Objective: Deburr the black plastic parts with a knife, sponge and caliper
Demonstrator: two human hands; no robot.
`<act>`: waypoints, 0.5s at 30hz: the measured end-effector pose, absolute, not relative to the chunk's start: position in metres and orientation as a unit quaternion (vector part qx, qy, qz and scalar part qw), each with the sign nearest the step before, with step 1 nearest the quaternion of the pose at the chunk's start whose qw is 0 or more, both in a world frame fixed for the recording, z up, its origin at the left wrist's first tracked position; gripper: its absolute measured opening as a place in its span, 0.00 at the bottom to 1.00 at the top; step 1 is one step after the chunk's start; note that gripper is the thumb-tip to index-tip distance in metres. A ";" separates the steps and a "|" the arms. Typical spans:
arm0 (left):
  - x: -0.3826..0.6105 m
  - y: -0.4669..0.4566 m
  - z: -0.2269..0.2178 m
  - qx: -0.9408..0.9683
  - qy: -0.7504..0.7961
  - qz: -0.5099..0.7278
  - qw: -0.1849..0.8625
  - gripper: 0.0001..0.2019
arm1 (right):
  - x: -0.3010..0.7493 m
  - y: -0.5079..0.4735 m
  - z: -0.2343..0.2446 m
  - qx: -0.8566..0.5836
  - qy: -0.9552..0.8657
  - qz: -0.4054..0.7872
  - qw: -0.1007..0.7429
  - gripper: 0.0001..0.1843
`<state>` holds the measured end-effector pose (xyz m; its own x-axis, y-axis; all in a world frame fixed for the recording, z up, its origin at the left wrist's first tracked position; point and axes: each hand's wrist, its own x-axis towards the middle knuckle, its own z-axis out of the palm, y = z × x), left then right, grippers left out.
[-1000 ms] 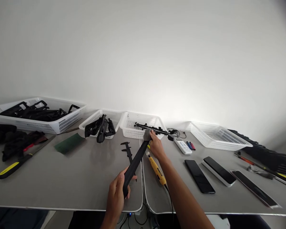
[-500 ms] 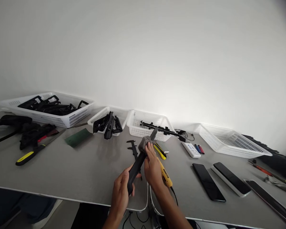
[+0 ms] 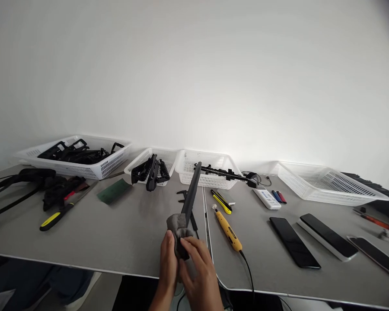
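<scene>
A long black plastic strip [image 3: 192, 192] is held out over the near edge of the table, its far end pointing away from me. My left hand [image 3: 167, 261] is closed around its near end. A soft grey cloth [image 3: 175, 221] is folded round the strip just in front of my fingers. My right hand [image 3: 199, 268] pinches the cloth against the strip from the right; part of the near end is hidden by both hands. Under the strip lies a dark caliper [image 3: 193, 220]. To the right are a yellow corded rotary tool [image 3: 228, 230] and a yellow utility knife [image 3: 221, 201].
White baskets [image 3: 100, 170] with black parts line the wall, and another basket [image 3: 301, 185] stands right. Phones [image 3: 293, 242] lie at right. A file with a black-yellow handle [image 3: 56, 218] and a green sheet [image 3: 115, 191] lie left. A seam [image 3: 209, 242] splits the tabletop.
The cloth and my right hand have slid down the strip toward me, baring its far length. My hands are now close together, and the view has shifted slightly.
</scene>
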<state>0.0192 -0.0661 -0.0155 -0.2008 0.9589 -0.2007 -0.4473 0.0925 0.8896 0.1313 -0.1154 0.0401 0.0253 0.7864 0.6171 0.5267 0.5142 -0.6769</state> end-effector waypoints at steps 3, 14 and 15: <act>0.018 -0.068 -0.014 0.286 0.534 0.595 0.529 0.27 | 0.138 -0.106 0.044 -0.482 -0.671 0.157 0.541 0.14; 0.030 -0.069 0.042 0.387 0.424 0.579 0.579 0.36 | 0.207 -0.088 0.038 -0.681 -0.514 0.073 0.516 0.15; 0.029 -0.067 0.042 0.379 0.405 0.578 0.599 0.36 | 0.206 -0.089 0.036 -0.683 -0.521 0.070 0.507 0.16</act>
